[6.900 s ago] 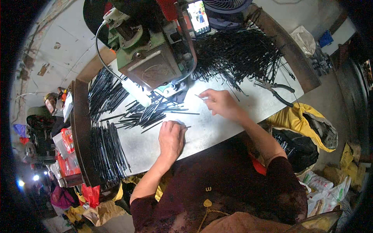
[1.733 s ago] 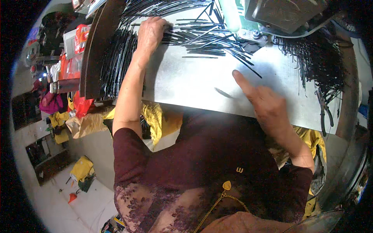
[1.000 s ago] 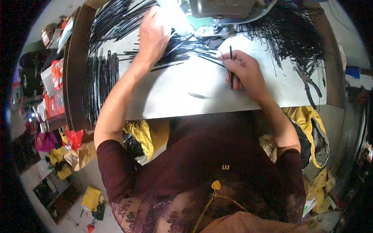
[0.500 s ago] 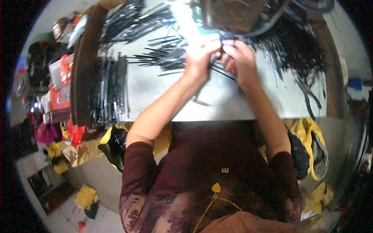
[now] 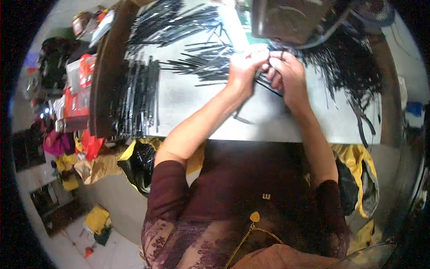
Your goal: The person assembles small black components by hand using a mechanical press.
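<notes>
Black strips [image 5: 197, 65], thin & straight, lie in a loose heap mid-table, just L of the person's hands; a few stick out past the rest at odd angles. Table [image 5: 188, 110] is pale, smooth, lit hard near the hands, w/ a dark brown raised edge [image 5: 107, 85] on the L side.

L hand [image 5: 244, 69] is beside the heap, fingers bent & drawn close. R hand [image 5: 289, 74] faces it, thumb & fingers likewise narrowed, fingertips nearly meeting those of the L. Can't tell what, if anything, either hand grips: glare & blur hide the tips. One dark strip [image 5: 271, 88] slants out low btwn the two hands. Small curved dark piece [image 5: 243, 119] lies alone nr the L wrist.

Far L: a row of black strips [image 5: 139, 96] laid side by side, pointing roughly toward the person; behind it, more bundles [image 5: 156, 29], slanted. R side: big dark tangled heap [image 5: 354, 58], w/ pliers [image 5: 362, 123] at its near end, handles toward the person.

Above the hands: dark machine head [image 5: 291, 20], bright white lamp [image 5: 235, 27] to its L. Below table level: yellow-&-black bag [image 5: 139, 163] on the L, yellow-edged sack [image 5: 354, 154] on the R. Red pkgs [image 5: 78, 101] sit beyond the L edge.
</notes>
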Tool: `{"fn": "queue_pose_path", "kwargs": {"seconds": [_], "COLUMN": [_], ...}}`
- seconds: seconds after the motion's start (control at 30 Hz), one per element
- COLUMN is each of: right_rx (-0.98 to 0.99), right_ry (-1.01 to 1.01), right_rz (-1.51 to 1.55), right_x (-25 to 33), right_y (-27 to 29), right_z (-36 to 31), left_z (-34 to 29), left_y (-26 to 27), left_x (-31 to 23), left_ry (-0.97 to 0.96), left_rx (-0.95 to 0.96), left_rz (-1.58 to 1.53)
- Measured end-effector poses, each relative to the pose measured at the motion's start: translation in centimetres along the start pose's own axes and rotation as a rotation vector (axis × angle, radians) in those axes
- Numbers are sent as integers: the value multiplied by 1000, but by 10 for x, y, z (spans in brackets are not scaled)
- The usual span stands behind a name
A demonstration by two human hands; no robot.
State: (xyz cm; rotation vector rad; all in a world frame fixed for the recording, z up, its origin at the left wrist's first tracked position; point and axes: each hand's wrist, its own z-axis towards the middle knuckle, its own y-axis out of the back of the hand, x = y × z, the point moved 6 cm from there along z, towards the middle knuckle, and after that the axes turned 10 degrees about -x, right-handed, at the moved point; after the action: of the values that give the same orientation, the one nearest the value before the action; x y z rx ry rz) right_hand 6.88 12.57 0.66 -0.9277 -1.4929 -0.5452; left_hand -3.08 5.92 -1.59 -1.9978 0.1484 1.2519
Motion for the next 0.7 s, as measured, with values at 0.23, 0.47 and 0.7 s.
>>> {"fn": "queue_pose_path", "kwargs": {"seconds": [0.23,0.47,0.7], "right_rx": [-24,-21,-25], "right_ry": [-36,-36,-2], "right_rz": [-72,-66,-74], "right_x": [-2,-4,-6], "right_y": [1,5,6], "right_z": [-1,1,2], "left_z": [4,-1,0], "left_y": [3,-2,-2], "left_x": [5,4,4], "left_ry": [55,86,22], "left_rx": [43,61,50], "left_rz": [-32,-13,16]}}
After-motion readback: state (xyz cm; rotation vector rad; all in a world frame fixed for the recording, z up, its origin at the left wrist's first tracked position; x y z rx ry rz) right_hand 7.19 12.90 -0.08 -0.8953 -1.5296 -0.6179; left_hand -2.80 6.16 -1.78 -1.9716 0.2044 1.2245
